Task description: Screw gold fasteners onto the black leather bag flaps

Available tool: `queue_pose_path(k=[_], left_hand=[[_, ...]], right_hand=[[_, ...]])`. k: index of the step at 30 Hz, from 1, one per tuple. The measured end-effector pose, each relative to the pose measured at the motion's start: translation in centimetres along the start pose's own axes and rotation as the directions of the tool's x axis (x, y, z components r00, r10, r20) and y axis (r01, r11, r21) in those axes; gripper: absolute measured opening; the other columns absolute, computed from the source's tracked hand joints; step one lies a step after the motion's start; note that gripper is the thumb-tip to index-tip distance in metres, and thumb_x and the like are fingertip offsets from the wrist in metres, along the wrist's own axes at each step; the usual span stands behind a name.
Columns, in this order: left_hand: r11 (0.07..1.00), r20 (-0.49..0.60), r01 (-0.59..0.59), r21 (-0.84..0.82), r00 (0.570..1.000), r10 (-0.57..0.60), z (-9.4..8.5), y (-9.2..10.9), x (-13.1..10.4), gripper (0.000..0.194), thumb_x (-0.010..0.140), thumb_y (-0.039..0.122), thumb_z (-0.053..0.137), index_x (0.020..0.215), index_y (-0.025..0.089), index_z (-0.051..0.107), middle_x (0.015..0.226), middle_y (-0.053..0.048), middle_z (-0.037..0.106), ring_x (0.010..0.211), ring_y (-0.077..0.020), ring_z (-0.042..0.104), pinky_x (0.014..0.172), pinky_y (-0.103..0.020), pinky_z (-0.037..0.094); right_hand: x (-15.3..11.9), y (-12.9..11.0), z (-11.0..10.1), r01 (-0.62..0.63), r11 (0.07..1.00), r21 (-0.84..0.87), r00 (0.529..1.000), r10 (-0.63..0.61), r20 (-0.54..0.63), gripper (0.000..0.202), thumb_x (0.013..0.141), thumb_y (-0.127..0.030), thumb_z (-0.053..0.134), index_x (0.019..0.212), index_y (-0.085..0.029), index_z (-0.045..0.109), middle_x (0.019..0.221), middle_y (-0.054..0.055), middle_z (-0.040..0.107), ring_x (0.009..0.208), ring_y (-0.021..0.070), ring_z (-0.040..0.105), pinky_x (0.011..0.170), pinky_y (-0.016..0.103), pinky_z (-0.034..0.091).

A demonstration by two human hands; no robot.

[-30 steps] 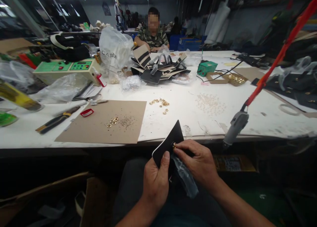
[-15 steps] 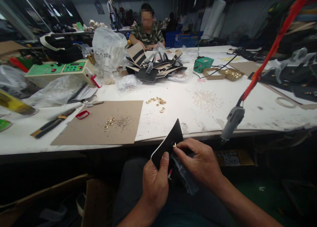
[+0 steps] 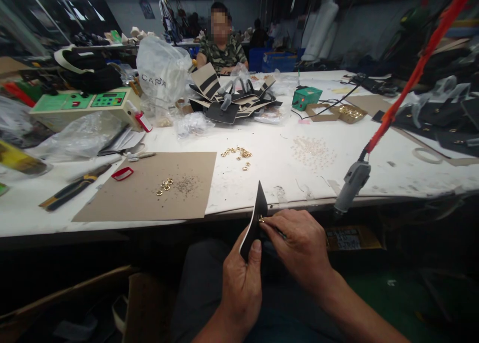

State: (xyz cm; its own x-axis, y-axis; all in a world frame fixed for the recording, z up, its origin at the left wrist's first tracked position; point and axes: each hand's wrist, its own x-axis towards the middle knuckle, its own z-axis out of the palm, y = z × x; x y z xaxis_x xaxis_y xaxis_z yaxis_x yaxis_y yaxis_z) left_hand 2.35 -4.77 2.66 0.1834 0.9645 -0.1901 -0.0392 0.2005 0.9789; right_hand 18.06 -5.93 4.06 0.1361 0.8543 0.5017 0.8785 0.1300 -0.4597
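My left hand (image 3: 243,283) is closed on a black panel with a pale edge (image 3: 255,218), tilted steeply just off the table's front edge. Thumb and fingers of my right hand (image 3: 299,243) pinch a small gold metal fitting (image 3: 261,219) against the panel's dark face. Whether the fitting sits in a hole there I cannot tell. Beyond my hands lies a scatter of gold fittings (image 3: 244,154) on the white table (image 3: 262,180). A few more gold rings (image 3: 164,185) rest on a brown board (image 3: 123,203), beside dark little bits (image 3: 187,185).
A grey electric screwdriver (image 3: 352,183) hangs at the right on an orange-wrapped cord. Pliers (image 3: 73,188) lie at the left. Black and beige panels (image 3: 224,111) are heaped mid-table, near a green box (image 3: 307,98). A person (image 3: 222,48) sits across the table.
The black panel has turned more edge-on to me, and the left hand has shifted slightly right. My right hand still pinches the gold fitting at the panel. The clear plastic below it no longer shows.
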Motion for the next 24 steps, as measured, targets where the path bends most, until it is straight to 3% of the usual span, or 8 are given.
queue_pose_path(k=[4, 8, 12, 15, 19, 21, 24], left_hand=[[0.998, 0.035, -0.031, 0.047, 0.999, 0.029, -0.3, -0.7, -0.3, 0.037, 0.09, 0.049, 0.074, 0.112, 0.02, 0.082, 0.103, -0.01, 0.082, 0.12, -0.0358, 0.068, 0.11, -0.04, 0.05], [0.98, 0.089, -0.124, 0.154, 0.99, 0.111, -0.7, -0.9, -0.9, 0.046, 0.099, 0.049, 0.062, 0.135, 0.022, 0.072, 0.127, -0.01, 0.076, 0.129, -0.0337, 0.064, 0.114, -0.04, 0.047], [0.971, 0.102, -0.175, 0.166, 0.982, 0.159, -1.2, -0.5, -1.5, 0.059, 0.095, 0.05, 0.068, 0.147, 0.024, 0.061, 0.145, -0.011, 0.066, 0.134, -0.0348, 0.061, 0.119, -0.042, 0.043], [0.966, 0.119, -0.217, 0.139, 0.972, 0.202, -1.2, -0.4, -2.2, 0.066, 0.091, 0.051, 0.072, 0.15, 0.024, 0.058, 0.153, -0.012, 0.06, 0.139, -0.0357, 0.057, 0.122, -0.044, 0.039], [0.939, 0.104, -0.337, 0.073, 0.939, 0.329, -0.6, -0.6, -3.3, 0.066, 0.086, 0.05, 0.077, 0.145, 0.024, 0.063, 0.156, -0.012, 0.057, 0.147, -0.0375, 0.048, 0.127, -0.044, 0.033], [0.926, 0.096, -0.376, 0.04, 0.924, 0.371, -0.5, -0.7, -3.9, 0.063, 0.087, 0.049, 0.076, 0.143, 0.023, 0.064, 0.156, -0.012, 0.056, 0.148, -0.0381, 0.047, 0.126, -0.044, 0.035], [0.955, 0.09, -0.296, -0.031, 0.95, 0.298, -0.9, -0.4, -4.2, 0.056, 0.092, 0.046, 0.071, 0.142, 0.023, 0.063, 0.151, -0.014, 0.061, 0.139, -0.0358, 0.058, 0.116, -0.043, 0.048]], right_hand=[[-0.3, -0.8, 0.4, -0.03, 1.0, 0.005, 0.997, 0.03, -0.067, 0.016, 0.1, -0.023, 0.067, 0.087, -0.024, 0.075, 0.081, 0.003, 0.076, 0.077, 0.0216, 0.069, 0.077, 0.038, 0.043], [-1.0, -1.2, 0.4, -0.003, 0.992, 0.126, 0.999, 0.01, -0.052, 0.014, 0.097, -0.017, 0.066, 0.105, -0.024, 0.075, 0.094, 0.005, 0.077, 0.087, 0.0242, 0.071, 0.085, 0.042, 0.049], [-2.0, -1.8, -1.0, 0.0, 0.969, 0.247, 0.989, -0.037, 0.142, 0.06, 0.079, -0.012, 0.067, 0.138, -0.024, 0.062, 0.124, 0.011, 0.071, 0.113, 0.0299, 0.065, 0.097, 0.048, 0.053], [-2.9, -2.4, -1.8, 0.046, 0.964, 0.261, 0.966, -0.109, 0.234, 0.08, 0.077, -0.017, 0.069, 0.153, -0.023, 0.046, 0.142, 0.015, 0.061, 0.131, 0.034, 0.057, 0.11, 0.055, 0.048], [-3.6, -3.2, -0.7, 0.046, 0.985, 0.166, 0.995, -0.059, 0.077, 0.062, 0.085, -0.022, 0.068, 0.145, -0.022, 0.05, 0.134, 0.016, 0.067, 0.123, 0.0361, 0.063, 0.113, 0.064, 0.042], [-3.7, -3.4, -0.2, 0.048, 0.988, 0.147, 0.998, -0.042, -0.039, 0.048, 0.093, -0.017, 0.061, 0.14, -0.022, 0.053, 0.127, 0.013, 0.071, 0.117, 0.0326, 0.067, 0.11, 0.061, 0.045], [-4.0, -3.3, -0.4, 0.111, 0.976, 0.186, 0.985, -0.083, -0.153, 0.044, 0.098, -0.009, 0.052, 0.139, -0.024, 0.055, 0.124, 0.01, 0.073, 0.116, 0.0278, 0.068, 0.103, 0.05, 0.052]])
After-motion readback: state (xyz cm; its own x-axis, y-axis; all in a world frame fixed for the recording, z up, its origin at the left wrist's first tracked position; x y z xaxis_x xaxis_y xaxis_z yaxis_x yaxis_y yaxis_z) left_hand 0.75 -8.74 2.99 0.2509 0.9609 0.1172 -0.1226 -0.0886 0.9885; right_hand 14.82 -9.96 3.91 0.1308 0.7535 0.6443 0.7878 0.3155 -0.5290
